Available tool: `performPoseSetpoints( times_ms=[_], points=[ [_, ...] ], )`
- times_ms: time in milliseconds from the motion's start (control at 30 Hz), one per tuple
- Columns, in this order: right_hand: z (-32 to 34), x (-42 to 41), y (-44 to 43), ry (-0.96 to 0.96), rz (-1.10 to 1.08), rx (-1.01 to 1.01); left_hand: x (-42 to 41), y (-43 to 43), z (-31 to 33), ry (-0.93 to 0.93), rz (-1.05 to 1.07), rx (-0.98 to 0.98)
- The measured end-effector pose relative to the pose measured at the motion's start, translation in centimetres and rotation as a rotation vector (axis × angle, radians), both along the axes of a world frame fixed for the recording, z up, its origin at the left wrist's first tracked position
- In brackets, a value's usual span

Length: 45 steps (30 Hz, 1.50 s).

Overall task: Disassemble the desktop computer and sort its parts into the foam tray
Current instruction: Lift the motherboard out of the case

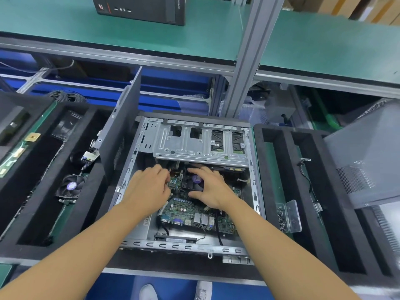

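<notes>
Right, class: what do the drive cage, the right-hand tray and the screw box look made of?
Drive cage: likely stamped sheet steel, dull silver, punched slots. Tray: probably foam, matte black, soft cut edges. Screw box: clear plastic; see-through lid.

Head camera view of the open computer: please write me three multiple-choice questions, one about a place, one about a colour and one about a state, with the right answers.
1. Where does the clear screw box lie?
A) in the right foam tray
B) on the floor
C) on the upper shelf

2. What colour is the round label on the fan in the computer case?
A) red
B) purple
C) yellow

3. In what state is the computer case?
A) closed by its side panel
B) open, with the motherboard showing
C) open but stripped of every part

Answers:
1 A: the box sits in a slot of the tray, right of the case.
2 B: purple shows between the fingers of the right hand.
3 B: the green board lies bare inside.
</notes>
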State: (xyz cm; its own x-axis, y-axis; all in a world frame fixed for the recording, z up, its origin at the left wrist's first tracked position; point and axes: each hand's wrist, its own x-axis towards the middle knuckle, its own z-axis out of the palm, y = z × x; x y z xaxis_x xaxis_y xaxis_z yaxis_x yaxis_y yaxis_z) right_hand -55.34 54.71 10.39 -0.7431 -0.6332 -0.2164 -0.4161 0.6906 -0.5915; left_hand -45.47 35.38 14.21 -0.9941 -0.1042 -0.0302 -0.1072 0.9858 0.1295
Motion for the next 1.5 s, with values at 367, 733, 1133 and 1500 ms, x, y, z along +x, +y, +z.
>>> performPoseSetpoints(
  times_ms=[367,733,1133,1500],
  points=[
    [-1.5,1.3,-0.2,-0.017,-0.030,-0.021,-3.8,2.7,0.3,-0.490,0.051,-0.178],
    [0.0,3.1,0.8,0.318,0.111,0.124,-6.1,4.9,-2.2,-0.408,-0.161,-0.253],
    [1.0,5.3,3.7,0.058,0.303,0.616,-6.2,4.3,-2.5,-0.384,-0.103,-0.004],
    [0.9,5.6,2.5,0.225,0.466,0.506,-7.2,3.5,-1.6,-0.396,-0.075,0.074]
  ],
)
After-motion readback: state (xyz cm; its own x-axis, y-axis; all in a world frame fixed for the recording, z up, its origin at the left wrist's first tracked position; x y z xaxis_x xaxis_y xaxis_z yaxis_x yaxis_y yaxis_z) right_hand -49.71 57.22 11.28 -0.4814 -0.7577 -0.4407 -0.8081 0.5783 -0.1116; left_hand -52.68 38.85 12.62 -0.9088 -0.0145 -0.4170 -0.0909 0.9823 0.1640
